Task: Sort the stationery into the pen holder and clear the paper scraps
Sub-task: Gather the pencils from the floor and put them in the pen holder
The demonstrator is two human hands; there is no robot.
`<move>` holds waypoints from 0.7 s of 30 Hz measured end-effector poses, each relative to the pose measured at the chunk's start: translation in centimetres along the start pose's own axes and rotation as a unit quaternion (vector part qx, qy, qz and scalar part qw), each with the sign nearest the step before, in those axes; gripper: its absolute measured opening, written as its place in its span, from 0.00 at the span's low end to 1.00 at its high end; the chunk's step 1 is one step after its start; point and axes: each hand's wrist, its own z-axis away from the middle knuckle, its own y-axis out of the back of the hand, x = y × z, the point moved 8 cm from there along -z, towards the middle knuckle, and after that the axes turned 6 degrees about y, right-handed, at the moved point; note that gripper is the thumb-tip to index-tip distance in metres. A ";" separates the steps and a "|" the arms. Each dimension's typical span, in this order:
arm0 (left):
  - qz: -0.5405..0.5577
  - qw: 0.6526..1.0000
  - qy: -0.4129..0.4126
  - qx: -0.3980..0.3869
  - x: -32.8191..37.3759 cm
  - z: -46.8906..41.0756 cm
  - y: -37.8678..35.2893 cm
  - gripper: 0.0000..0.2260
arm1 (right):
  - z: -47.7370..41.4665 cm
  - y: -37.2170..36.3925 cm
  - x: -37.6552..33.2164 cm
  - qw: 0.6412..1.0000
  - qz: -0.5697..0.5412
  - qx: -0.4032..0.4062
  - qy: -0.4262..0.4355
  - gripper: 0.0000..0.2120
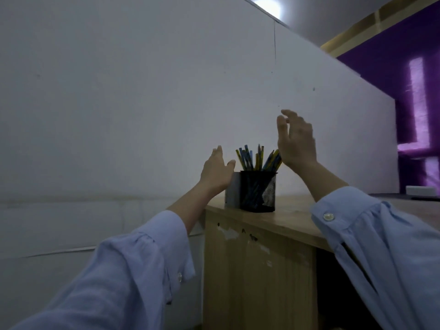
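Seemingly sorting is finished: blue and yellow pencils (pixel 257 158) fill the black mesh pen holder (pixel 258 191); both hands, left (pixel 215 171) and right (pixel 296 141), hover spread, empty; scraps presumably next.

Desk (pixel 295 221) with pen holder (pixel 258 191) (grey box (pixel 231 191), perhaps)

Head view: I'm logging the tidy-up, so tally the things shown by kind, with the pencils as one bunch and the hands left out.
Black mesh pen holder: 1
Pencil bunch: 1
Grey box: 1
White box: 1
Total: 4
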 end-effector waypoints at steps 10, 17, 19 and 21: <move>-0.276 0.950 -0.068 0.129 -4.3 7.2 12.6 0.24 | 1.2 2.3 -10.3 0.964 0.107 0.129 0.206 0.14; -0.393 0.907 -0.033 0.150 -9.8 14.5 23.7 0.21 | 6.9 -2.5 -18.1 0.983 -0.022 0.108 0.146 0.13; -0.422 0.895 -0.015 0.146 -11.6 17.3 27.0 0.19 | 9.7 -5.1 -21.3 0.985 -0.065 0.073 0.141 0.13; -0.453 0.880 -0.002 0.143 -13.1 20.1 30.0 0.18 | 12.4 -7.6 -24.3 0.985 -0.097 0.039 0.135 0.12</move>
